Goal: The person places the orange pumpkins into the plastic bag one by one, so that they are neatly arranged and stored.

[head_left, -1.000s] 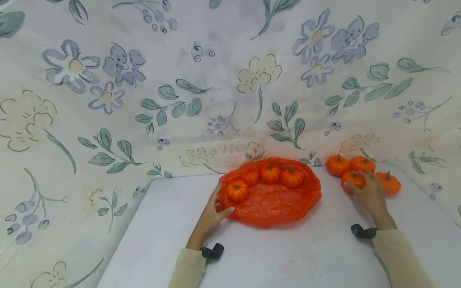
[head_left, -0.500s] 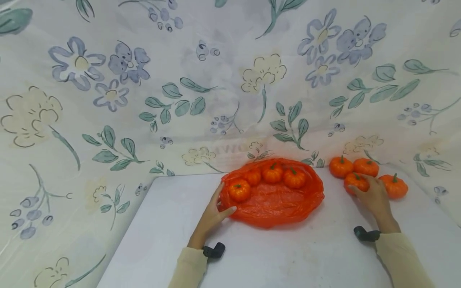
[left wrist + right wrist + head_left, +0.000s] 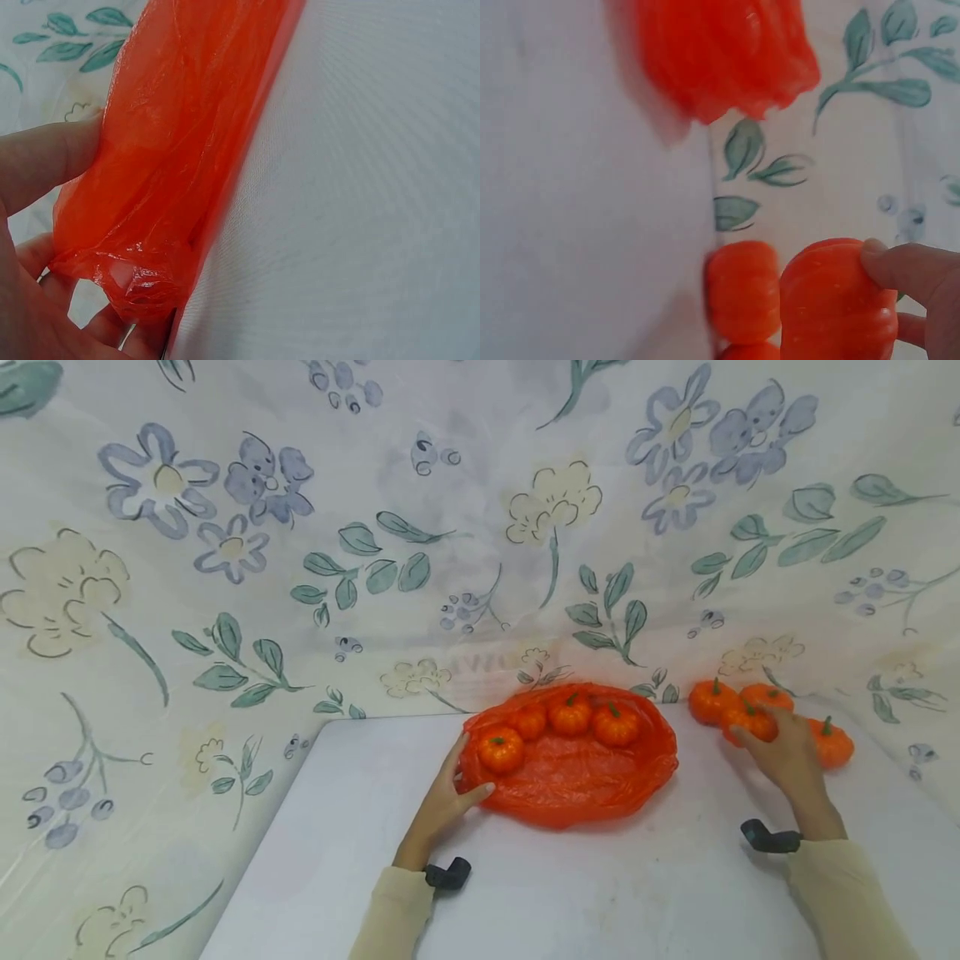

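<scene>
An orange plastic bag (image 3: pixel 577 777) lies open and flat on the white table (image 3: pixel 570 893), with several small orange pumpkins (image 3: pixel 501 750) inside along its far and left sides. My left hand (image 3: pixel 459 783) pinches the bag's left edge between thumb and fingers; in the left wrist view the bag (image 3: pixel 180 142) bunches against my left hand (image 3: pixel 71 247). My right hand (image 3: pixel 772 739) grips a small pumpkin (image 3: pixel 747 721) at the back right. In the right wrist view that pumpkin (image 3: pixel 832 300) sits in my fingertips (image 3: pixel 907 271), beside another pumpkin (image 3: pixel 742 289).
Three loose pumpkins lie around the held one: one to its left (image 3: pixel 711 700), one behind (image 3: pixel 771 695), one to the right (image 3: pixel 832 743). A flowered cloth (image 3: pixel 375 568) hangs close behind and around the table. Bare tabletop lies in front of the bag.
My right hand has closed round the pumpkin it rested on and raised it slightly off the table. The left hand stays on the bag's edge.
</scene>
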Demonstrator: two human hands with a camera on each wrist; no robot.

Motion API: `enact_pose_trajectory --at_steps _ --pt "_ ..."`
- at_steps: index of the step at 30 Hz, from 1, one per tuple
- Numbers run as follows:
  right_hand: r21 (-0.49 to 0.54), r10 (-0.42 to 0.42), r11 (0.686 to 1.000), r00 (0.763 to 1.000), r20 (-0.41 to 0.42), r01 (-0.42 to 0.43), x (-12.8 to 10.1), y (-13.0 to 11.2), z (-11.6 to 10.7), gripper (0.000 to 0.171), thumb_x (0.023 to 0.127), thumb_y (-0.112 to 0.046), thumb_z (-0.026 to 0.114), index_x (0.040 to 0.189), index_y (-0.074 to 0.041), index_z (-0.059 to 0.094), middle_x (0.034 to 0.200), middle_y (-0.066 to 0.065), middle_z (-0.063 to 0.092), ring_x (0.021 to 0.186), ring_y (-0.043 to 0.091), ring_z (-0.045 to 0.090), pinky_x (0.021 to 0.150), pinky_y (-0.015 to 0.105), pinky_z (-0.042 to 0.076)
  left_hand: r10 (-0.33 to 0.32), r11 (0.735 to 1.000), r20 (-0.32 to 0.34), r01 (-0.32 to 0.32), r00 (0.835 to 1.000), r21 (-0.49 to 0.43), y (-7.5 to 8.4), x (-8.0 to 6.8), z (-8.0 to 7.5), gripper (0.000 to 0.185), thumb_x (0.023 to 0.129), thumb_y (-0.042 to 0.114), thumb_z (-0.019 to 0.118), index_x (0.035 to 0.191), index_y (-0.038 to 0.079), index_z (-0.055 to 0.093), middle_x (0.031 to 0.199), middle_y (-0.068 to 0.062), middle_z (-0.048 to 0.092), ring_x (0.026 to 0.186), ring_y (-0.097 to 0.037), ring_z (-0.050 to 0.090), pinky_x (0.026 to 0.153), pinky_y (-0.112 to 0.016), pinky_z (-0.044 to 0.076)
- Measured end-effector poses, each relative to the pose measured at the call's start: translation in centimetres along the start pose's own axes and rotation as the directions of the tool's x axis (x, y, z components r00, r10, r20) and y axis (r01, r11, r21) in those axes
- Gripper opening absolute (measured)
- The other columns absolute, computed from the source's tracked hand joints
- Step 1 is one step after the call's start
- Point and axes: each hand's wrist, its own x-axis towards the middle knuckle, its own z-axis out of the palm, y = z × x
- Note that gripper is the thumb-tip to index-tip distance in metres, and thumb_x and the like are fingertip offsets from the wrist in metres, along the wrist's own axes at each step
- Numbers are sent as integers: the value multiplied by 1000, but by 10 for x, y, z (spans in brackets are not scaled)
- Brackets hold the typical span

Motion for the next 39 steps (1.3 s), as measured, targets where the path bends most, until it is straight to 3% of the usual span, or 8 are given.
enact_pose_trajectory --at_steps 3,7,11,19,22,26,31,39 --pt "-14 -55 998 998 -30 54 -3 -10 -3 74 98 -44 60 149 5 37 146 38 35 129 57 31 104 75 32 14 1000 -21 -14 1000 2 -12 4 2 93 87 28 73 161 24 17 167 -6 22 143 -38 36 115 -62 35" --pt "-20 -134 991 989 -59 133 -7 -31 -4 66 97 -38 64 145 3 44 142 34 42 126 53 36 101 72 38 -4 1000 -33 4 999 12 -10 4 2 93 86 32 74 161 30 18 166 -2 25 142 -36 38 114 -61 37" --pt "8 -189 982 982 -24 190 -11 -54 -1 64 96 -36 66 146 0 46 141 31 44 120 48 39 92 65 49 -11 1000 -36 11 999 9 -10 4 3 93 86 32 74 161 30 18 166 -3 25 142 -37 38 114 -61 37" --pt "55 -312 950 949 55 309 -13 -89 14 62 95 -31 69 143 0 48 135 27 50 111 40 46 87 56 54 -13 1000 -22 13 1000 22 -13 6 2 91 88 32 73 160 32 18 166 -3 24 142 -37 38 114 -61 36" --pt "84 -381 924 919 103 374 -10 -101 22 62 94 -31 70 143 0 48 137 26 50 115 40 48 91 58 55 -4 1000 -27 4 1000 21 -13 6 2 91 87 33 73 160 32 18 166 -3 25 141 -37 39 114 -62 36" --pt "111 -480 877 858 182 468 -5 -117 34 62 92 -30 72 142 -3 49 143 24 48 127 43 46 99 64 49 -3 1000 -39 4 999 14 -12 5 2 92 87 33 73 160 31 18 165 -3 27 140 -37 40 113 -61 38" --pt "130 -558 829 796 236 543 -1 -135 50 60 90 -28 75 140 -6 51 145 21 47 128 41 48 103 65 46 -9 1000 -37 10 999 10 -10 5 2 92 86 32 73 160 31 19 165 -4 26 141 -37 39 114 -60 38" --pt "174 -606 794 738 295 583 5 -158 70 59 90 -30 75 141 -14 51 143 16 47 128 36 49 102 59 50 3 1000 -32 -3 999 3 -12 5 2 92 86 31 73 160 29 19 166 -5 25 143 -38 37 114 -62 35"
